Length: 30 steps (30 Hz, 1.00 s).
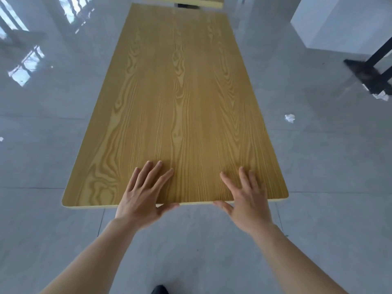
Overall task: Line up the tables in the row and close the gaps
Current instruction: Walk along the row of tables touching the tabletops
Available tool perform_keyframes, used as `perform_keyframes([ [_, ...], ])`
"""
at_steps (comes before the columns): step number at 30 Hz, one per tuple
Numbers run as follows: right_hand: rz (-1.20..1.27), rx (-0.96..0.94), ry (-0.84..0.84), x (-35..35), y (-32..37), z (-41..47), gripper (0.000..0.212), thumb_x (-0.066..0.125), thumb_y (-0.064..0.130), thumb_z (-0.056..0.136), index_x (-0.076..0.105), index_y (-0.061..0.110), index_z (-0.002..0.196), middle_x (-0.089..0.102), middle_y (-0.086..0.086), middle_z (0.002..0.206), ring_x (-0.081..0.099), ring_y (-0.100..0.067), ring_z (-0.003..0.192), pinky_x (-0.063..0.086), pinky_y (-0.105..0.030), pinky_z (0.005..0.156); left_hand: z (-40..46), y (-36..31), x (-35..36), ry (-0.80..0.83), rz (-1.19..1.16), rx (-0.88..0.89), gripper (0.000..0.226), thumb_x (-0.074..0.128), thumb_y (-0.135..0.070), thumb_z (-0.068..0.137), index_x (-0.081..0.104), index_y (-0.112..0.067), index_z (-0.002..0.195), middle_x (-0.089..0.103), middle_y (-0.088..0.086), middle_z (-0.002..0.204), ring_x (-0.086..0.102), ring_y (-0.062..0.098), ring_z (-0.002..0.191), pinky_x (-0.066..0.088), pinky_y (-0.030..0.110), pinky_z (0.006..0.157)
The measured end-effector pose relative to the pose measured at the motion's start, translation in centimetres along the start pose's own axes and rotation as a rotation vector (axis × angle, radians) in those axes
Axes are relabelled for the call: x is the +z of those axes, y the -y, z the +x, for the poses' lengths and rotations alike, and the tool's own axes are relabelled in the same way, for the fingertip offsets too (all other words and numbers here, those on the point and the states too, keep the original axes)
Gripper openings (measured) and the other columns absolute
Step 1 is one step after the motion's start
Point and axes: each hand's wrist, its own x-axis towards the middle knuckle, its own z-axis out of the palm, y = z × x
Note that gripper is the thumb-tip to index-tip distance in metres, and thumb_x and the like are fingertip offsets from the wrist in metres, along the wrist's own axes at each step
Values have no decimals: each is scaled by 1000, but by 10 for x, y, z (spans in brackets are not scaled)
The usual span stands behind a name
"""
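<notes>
Big glossy grey tile floor here, window glare bouncing off it on the left, and a long wood-grain table running away from the camera down the middle. The next table in the row is only a sliver past the far edge, with a dark strip between the two, so I'd say that gap isn't closed yet; whether they're square to each other I can't really tell from this angle. The left hand and right hand are both at the near edge, grip spread wide, fingers flat on top and thumbs hanging off the edge, so they're pressing down, not clamping anything. My worry: with flat palms on a smooth laminate top, a push could just slide the hands forward instead of moving the table. Both hands also sit toward the right of the near edge, so the left corner could lag and the whole thing skew out of line. On a floor this slick it might also shoot ahead and bang the far table. There are crumpled white scraps on the floor off the right side, well clear, plus a black metal base further right.
</notes>
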Motion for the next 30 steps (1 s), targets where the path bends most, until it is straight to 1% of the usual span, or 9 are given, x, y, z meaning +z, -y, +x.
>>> perform_keyframes([
  [4,-30,2,2,0,-1,2,84,18,84,87,31,38,156,34,-23,160,33,-47,145,42,-70,103,1,3,2,-20,25,18,95,32,-90,84,14,-37,160,13,-1,169,-3,25,156,9,52,123],
  [7,-11,-6,1,6,-4,5,85,27,85,84,46,34,150,48,-26,150,47,-52,134,48,-71,91,1,4,5,-65,-14,70,95,43,-88,83,31,-31,157,27,2,166,16,30,154,20,54,118],
  [9,-9,-3,9,9,-7,11,90,37,88,75,53,33,144,55,-27,142,55,-53,124,52,-70,82,5,8,9,-104,-13,109,97,49,-89,79,42,-28,153,37,5,161,28,33,150,26,55,114],
  [11,5,31,46,12,-7,20,96,41,92,66,53,33,142,61,-28,135,63,-53,113,53,-70,74,11,12,12,-126,4,134,98,50,-91,75,49,-27,149,45,6,156,37,34,145,30,54,111],
  [14,30,62,36,12,-4,31,106,38,96,60,44,33,145,66,-27,127,69,-52,101,55,-71,64,21,16,9,-108,29,134,95,47,-92,75,55,-28,145,52,6,151,44,32,140,34,52,108],
  [17,52,83,27,12,-1,42,111,40,100,58,32,37,149,68,-26,126,71,-50,98,56,-69,62,33,22,9,-95,42,144,95,48,-92,75,54,-29,145,52,4,151,42,30,141,32,50,110],
  [20,52,77,23,9,1,53,112,41,101,57,31,37,149,68,-27,125,71,-50,98,55,-70,63,44,29,6,-81,32,150,96,49,-92,74,53,-29,146,50,3,152,40,29,142,32,50,109],
  [26,53,70,82,-3,6,79,100,36,95,61,49,34,138,67,-29,125,69,-53,100,53,-74,63,67,47,3,-96,-13,153,98,49,-93,72,47,-33,150,44,-1,157,40,28,145,31,50,111],
  [30,56,73,95,-5,8,99,98,36,94,61,50,34,139,65,-29,128,67,-54,104,53,-75,66,86,60,0,-92,-20,163,99,49,-94,72,46,-33,151,44,-1,157,39,28,145,31,51,111],
])
